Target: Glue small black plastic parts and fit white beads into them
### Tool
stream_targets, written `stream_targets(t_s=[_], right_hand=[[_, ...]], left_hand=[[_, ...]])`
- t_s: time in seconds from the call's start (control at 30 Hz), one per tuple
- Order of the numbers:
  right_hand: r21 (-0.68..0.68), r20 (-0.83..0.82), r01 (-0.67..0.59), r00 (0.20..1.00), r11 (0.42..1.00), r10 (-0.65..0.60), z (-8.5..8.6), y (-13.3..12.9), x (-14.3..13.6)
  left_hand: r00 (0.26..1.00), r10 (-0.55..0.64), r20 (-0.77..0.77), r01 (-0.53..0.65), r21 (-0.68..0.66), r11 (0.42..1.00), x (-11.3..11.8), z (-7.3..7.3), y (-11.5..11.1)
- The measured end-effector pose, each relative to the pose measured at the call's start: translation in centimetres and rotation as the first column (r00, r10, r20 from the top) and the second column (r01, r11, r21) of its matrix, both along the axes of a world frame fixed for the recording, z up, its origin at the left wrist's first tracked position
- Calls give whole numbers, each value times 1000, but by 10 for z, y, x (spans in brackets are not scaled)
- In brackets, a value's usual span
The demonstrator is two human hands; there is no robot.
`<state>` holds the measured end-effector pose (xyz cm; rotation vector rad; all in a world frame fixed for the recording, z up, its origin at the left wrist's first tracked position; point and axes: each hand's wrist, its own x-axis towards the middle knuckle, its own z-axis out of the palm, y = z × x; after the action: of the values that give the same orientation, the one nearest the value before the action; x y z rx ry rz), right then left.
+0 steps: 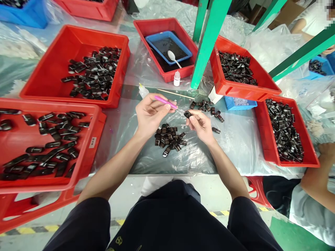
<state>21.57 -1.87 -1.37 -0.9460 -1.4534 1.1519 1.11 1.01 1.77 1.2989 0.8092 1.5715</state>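
Note:
My left hand (151, 113) is closed around a thin tool with a pink handle (165, 101) and a slim metal tip. That tip reaches a small glossy black piece (187, 114), pinched between the thumb and fingers of my right hand (200, 124). What exactly the piece is, I cannot make out. Below and between my hands lies a pile of similar black pieces (169, 137) on the plastic-covered table. A looser group of black pieces (206, 106) lies just beyond my right hand, with a single one (216, 130) beside my wrist.
Red bins of black pieces stand left (115, 101) and right (272, 160). Behind are a blue tray (157, 38) with a white spoon (172, 55), a small white bottle (177, 79), a wooden stick (180, 94) and a green post (206, 42). A co-worker's arm (319, 181) shows at right.

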Motion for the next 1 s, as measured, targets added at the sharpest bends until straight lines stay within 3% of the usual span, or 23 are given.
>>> stream_targets(t_s=[0.27, 0.63, 1.0], right_hand=[[34, 16, -13, 1000, 999, 12, 2, -1, 0], [11, 1, -3, 1000, 1000, 3, 1, 0, 1], [10, 3, -55, 998, 998, 55, 3, -2, 0]], left_hand=[[999, -40, -4, 40, -18, 999, 1, 2, 0], [1000, -8, 29, 8, 3, 1000, -3, 0, 4], [996, -79, 39, 81, -53, 995, -4, 0, 4]])
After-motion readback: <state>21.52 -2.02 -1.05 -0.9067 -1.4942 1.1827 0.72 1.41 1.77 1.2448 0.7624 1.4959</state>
